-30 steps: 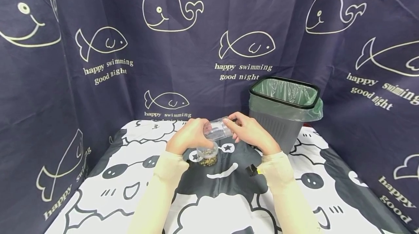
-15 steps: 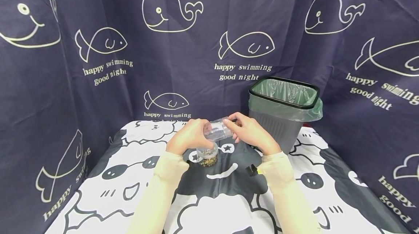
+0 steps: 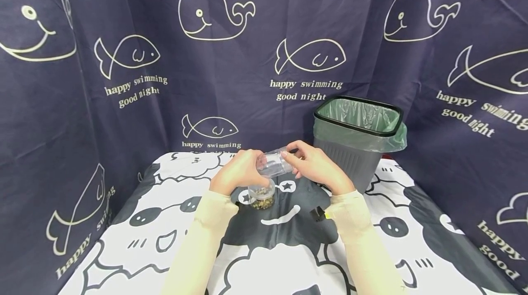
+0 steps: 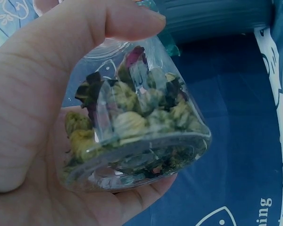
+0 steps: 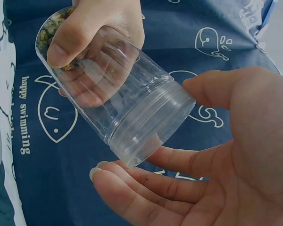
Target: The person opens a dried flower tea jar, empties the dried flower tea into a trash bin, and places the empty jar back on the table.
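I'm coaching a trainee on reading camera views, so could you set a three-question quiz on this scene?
1. Which hand grips the clear plastic jar around its body?
2. Choose: the dried flower buds lie in the jar (a) at the end by the right hand, (b) at the opposite end, (c) evenly throughout.
3. True or false: the lined trash bin stands nearer the left hand.

Key
1. The left hand.
2. b
3. False; the lined trash bin is nearer the right hand.
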{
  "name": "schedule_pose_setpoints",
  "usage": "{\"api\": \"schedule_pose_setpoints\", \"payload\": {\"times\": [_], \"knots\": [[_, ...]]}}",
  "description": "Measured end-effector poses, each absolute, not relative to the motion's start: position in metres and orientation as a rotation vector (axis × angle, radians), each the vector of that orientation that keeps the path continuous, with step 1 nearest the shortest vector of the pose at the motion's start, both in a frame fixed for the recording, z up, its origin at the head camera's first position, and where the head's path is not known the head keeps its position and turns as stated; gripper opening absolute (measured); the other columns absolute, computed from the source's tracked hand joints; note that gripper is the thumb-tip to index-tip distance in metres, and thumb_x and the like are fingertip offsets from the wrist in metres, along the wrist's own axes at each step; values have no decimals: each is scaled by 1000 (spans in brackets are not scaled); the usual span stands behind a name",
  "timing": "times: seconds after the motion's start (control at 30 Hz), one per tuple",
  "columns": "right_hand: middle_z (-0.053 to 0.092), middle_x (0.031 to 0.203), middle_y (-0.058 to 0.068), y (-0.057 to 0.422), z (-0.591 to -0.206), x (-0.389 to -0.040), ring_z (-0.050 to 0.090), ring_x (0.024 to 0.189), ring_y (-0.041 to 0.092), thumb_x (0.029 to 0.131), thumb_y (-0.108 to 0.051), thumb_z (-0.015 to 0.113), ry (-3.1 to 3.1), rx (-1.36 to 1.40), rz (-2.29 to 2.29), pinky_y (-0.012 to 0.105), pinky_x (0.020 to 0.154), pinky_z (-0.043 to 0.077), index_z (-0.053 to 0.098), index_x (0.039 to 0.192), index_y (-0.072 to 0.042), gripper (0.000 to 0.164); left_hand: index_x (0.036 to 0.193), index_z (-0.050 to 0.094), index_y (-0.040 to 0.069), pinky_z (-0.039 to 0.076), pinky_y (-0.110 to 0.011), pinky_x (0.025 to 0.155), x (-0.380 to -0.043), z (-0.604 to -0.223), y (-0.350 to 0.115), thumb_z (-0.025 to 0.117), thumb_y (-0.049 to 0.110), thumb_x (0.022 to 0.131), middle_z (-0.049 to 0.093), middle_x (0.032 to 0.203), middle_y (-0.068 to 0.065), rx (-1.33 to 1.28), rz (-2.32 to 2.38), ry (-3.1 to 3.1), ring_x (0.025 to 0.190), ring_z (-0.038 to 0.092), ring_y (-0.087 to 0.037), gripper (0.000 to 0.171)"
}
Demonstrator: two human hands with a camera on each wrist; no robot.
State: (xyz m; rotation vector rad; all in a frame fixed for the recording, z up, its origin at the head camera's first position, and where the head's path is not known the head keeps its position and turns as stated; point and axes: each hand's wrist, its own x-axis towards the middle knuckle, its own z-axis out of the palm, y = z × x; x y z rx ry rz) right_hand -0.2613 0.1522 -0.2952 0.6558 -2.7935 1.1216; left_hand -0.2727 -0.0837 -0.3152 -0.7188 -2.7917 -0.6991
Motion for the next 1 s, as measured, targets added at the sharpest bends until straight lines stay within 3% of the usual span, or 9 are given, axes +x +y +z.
{"api": "schedule_pose_setpoints", "payload": {"times": [1.0], "knots": [[74, 110, 4, 155, -294, -262, 72, 71, 16, 98, -44, 65, -2784, 680, 1219, 35, 75, 57, 56, 136, -25, 43, 96, 67, 14, 50, -30, 64, -274, -313, -84, 86, 25, 61, 64, 78, 4, -737, -724, -2793, 67, 59, -14, 41]]}}
